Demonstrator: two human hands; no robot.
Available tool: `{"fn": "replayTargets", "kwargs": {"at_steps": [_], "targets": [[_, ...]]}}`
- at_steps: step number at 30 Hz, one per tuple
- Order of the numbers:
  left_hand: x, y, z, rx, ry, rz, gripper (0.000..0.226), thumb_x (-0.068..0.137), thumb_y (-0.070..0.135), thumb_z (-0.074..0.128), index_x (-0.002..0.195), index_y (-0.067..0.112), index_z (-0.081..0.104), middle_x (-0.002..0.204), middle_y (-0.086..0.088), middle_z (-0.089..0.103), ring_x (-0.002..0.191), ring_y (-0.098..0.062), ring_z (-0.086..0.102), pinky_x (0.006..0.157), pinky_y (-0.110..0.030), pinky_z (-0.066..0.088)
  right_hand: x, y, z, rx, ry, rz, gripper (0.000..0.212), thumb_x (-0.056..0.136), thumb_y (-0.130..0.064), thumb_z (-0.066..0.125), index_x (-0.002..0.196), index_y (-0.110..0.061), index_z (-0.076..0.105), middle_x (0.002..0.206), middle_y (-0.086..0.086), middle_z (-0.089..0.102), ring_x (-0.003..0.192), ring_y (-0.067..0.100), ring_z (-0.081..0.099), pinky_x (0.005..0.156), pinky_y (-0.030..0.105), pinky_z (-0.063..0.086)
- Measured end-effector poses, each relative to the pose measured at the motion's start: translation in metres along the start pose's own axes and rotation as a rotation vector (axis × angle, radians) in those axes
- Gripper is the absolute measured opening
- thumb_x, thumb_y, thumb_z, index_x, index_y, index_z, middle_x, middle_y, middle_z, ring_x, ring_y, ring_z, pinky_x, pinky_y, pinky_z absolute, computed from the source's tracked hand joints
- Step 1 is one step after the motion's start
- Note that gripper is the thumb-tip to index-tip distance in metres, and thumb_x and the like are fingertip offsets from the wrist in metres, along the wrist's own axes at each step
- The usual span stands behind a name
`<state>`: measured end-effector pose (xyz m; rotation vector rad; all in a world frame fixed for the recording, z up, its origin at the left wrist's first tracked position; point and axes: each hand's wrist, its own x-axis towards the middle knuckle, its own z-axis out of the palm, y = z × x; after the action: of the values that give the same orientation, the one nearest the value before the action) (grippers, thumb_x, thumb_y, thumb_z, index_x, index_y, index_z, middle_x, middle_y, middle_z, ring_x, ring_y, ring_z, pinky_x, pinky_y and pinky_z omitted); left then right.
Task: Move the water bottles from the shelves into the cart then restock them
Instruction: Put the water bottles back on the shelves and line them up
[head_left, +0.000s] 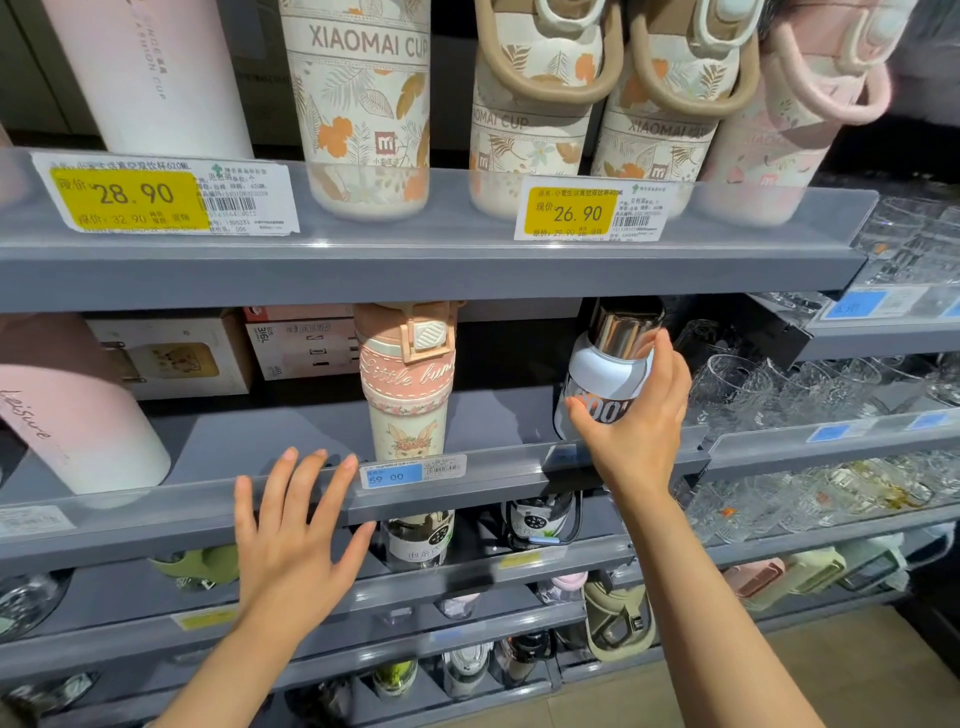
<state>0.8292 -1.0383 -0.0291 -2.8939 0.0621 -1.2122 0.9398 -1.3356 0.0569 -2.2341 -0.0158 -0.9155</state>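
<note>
Two bare hands at grey shelf. Right hand (636, 415) wraps white, chrome-capped bottle (608, 374), upright on middle shelf (260, 499), directly ahead. Left hand (296, 530) open, empty, farther from bottle.

Top-shelf cups (363, 104) cropped above

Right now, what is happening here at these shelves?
A person stands at store shelves of drinking bottles. The right hand is wrapped around a white bottle with a shiny metal cap on the middle shelf; the bottle tilts a little, and whether it is lifted or set down cannot be told. The left hand is open and empty, fingers spread in front of the shelf edge, beside the rabbit-print bottle. No cart is in view.
</note>
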Motion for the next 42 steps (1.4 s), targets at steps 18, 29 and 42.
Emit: {"fn": "replayTargets", "kwargs": {"at_steps": [18,29,42], "targets": [[-0.007,-0.039,-0.064,-0.391,0.181,-0.52,0.061,0.083,0.046,0.054,0.135,0.019,0.041,0.144,-0.01,0.032,0.134,-0.022,0.03,0.113,-0.042,0.022,-0.087,-0.158,0.061,0.512,-0.189,0.046,0.118,0.061,-0.043,0.087,0.151,-0.021,0.014,0.153,0.004,0.025,0.141,0.017,0.027,0.114,0.038,0.03],[0.034,-0.112,-0.075,-0.52,0.31,-0.858,0.098,0.077,0.026,0.077,0.151,0.027,0.012,0.154,-0.002,0.02,0.138,-0.025,0.032,0.1,-0.044,0.04,-0.085,-0.15,0.08,0.355,-0.084,0.137,0.098,0.07,-0.025,0.084,0.148,-0.016,0.025,0.139,0.013,0.035,0.125,0.028,0.041,0.091,0.035,0.038],[0.053,-0.119,-0.076,-0.334,0.111,-0.774,0.09,0.081,0.027,0.071,0.151,0.018,0.016,0.139,-0.014,0.041,0.119,-0.037,0.049,0.085,-0.053,0.044,-0.086,-0.152,0.085,0.296,-0.05,0.125,0.098,0.069,-0.03,0.084,0.147,-0.016,0.026,0.137,0.012,0.035,0.123,0.029,0.041,0.088,0.038,0.041]]}}
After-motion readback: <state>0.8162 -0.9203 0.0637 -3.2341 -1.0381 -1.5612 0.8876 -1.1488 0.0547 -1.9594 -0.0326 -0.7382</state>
